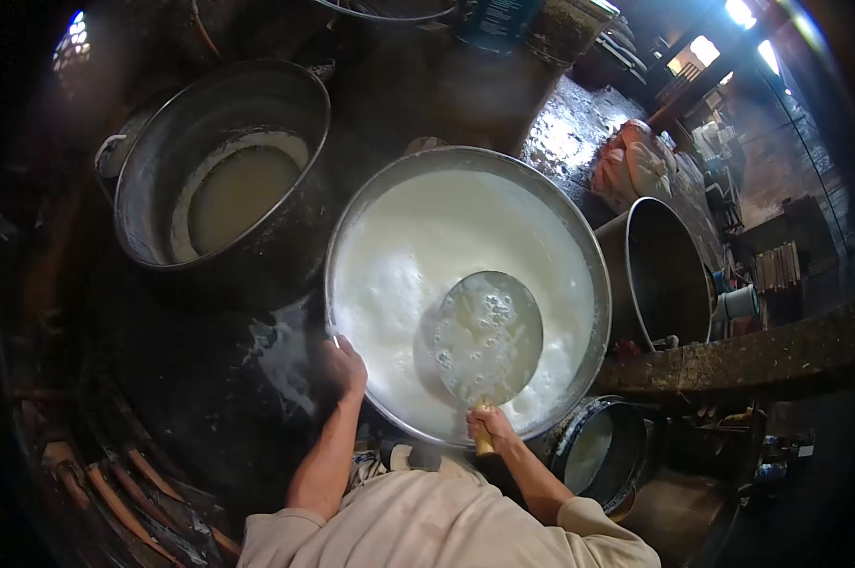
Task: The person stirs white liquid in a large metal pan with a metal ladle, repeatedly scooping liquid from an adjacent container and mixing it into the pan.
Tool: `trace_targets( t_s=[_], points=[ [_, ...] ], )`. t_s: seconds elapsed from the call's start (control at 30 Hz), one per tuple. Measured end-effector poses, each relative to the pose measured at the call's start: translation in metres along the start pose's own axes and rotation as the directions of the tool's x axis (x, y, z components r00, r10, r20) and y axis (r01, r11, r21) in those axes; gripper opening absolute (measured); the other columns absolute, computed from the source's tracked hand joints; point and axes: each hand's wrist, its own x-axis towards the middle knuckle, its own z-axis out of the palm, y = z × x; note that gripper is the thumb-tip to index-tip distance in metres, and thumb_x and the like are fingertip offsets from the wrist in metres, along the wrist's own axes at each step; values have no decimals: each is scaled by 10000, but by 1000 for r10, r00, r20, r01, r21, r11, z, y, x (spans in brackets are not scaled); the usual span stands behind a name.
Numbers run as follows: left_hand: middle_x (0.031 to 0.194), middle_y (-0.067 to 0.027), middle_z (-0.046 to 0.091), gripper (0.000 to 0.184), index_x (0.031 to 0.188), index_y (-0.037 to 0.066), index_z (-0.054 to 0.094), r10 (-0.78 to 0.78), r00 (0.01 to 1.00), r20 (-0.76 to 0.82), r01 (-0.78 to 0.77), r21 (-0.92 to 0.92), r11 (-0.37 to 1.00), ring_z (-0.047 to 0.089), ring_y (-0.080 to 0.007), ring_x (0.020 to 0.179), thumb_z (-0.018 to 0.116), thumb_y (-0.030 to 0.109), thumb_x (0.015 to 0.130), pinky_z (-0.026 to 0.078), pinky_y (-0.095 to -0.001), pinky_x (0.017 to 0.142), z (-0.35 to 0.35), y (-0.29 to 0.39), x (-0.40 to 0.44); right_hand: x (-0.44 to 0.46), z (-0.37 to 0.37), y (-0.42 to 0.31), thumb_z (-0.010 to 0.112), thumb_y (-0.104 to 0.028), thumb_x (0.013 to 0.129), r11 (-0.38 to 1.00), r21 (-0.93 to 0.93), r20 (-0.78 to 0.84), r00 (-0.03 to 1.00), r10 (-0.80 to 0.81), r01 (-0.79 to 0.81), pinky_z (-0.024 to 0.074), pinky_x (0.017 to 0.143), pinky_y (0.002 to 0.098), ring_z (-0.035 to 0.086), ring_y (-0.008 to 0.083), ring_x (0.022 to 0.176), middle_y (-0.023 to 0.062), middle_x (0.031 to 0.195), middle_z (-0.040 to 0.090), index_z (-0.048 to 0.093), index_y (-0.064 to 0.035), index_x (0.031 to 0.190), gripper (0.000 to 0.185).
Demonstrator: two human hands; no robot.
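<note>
A wide metal pot (598,256) full of creamy white, frothy liquid (446,222) stands right in front of me. My right hand (489,423) is wrapped round the short, pale handle of a large round ladle (492,336). The ladle's bowl is over the near right part of the liquid, with pale liquid and bubbles in it. At the pot's left side, my left hand (346,366) is closed on the rim, near a small bright metal piece. My left fingertips are partly hidden.
At the upper left stands a deep metal pot (134,222) with some cloudy liquid. Another tall metal pot (673,275) is on the right, above a thick ledge (730,369). A dark bucket (602,454) with whitish liquid sits lower right. Wood pieces (124,506) lie lower left.
</note>
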Motion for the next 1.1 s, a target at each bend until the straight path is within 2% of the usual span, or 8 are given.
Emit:
trace_targets(
  t_s=[0.17, 0.5, 0.73, 0.93, 0.97, 1.03, 1.07, 1.1],
  points=[
    [871, -303, 562, 355, 956, -27, 438, -7, 999, -31, 1, -196, 981, 543, -467, 816, 383, 323, 931, 411, -522, 666, 14, -8, -3, 58, 55, 3, 534, -41, 812, 999, 23, -9, 999, -33, 34, 406, 438, 278, 451, 126, 493, 30, 630, 473, 518, -10, 793, 40],
    [784, -281, 567, 343, 891, -41, 447, -83, 996, 44, 89, -159, 983, 555, -462, 750, 394, 296, 928, 426, -515, 656, -6, 10, -6, 103, 55, 3, 526, -9, 804, 993, 119, -84, 996, 8, 2, 415, 431, 273, 460, 125, 500, 34, 619, 466, 508, -6, 824, 27],
    [808, -282, 566, 341, 901, -40, 454, -29, 996, -88, 15, -149, 989, 553, -455, 777, 399, 295, 927, 427, -505, 677, 3, 5, -6, 80, -15, -8, 559, 14, 767, 985, -94, -384, 908, -169, 143, 410, 392, 309, 481, 169, 456, 64, 579, 491, 522, 7, 757, 40],
    [859, -307, 568, 369, 958, -59, 450, 36, 996, -80, -49, -159, 986, 549, -463, 824, 389, 304, 933, 412, -504, 696, 10, -6, -3, 30, -123, -43, 649, -25, 699, 707, -602, -560, 435, -705, 371, 391, 395, 322, 503, 157, 457, 65, 571, 508, 500, -17, 671, 152],
    [875, -318, 569, 391, 967, -62, 451, 20, 998, -63, -31, -188, 982, 548, -466, 840, 382, 321, 932, 414, -507, 710, 3, 2, -7, 23, -148, -44, 662, -44, 697, 614, -708, -537, 298, -789, 350, 389, 406, 319, 504, 148, 461, 51, 560, 501, 496, -24, 680, 169],
    [907, -327, 572, 491, 985, -62, 460, 8, 998, -59, -15, -116, 993, 546, -472, 862, 358, 414, 922, 416, -517, 751, 6, -3, -5, -12, -177, -45, 662, -83, 723, 331, -931, -362, -268, -893, 156, 405, 452, 336, 518, 163, 489, 47, 573, 505, 485, -16, 692, 191],
    [911, -320, 569, 487, 993, -65, 471, 22, 998, -67, -28, -97, 995, 541, -465, 875, 364, 405, 924, 418, -503, 754, 9, -6, -3, -35, -194, -40, 662, -83, 723, 363, -918, -395, -281, -875, 158, 405, 452, 336, 518, 163, 489, 47, 573, 505, 485, -16, 692, 191],
    [915, -313, 567, 485, 1001, -69, 481, 35, 997, -71, -41, -78, 996, 536, -458, 888, 370, 397, 926, 420, -489, 757, 11, -11, -1, -61, -214, -33, 668, -108, 731, 484, -823, -539, -138, -831, 298, 423, 501, 348, 536, 187, 534, 64, 607, 521, 499, 4, 727, 203]
  ],
)
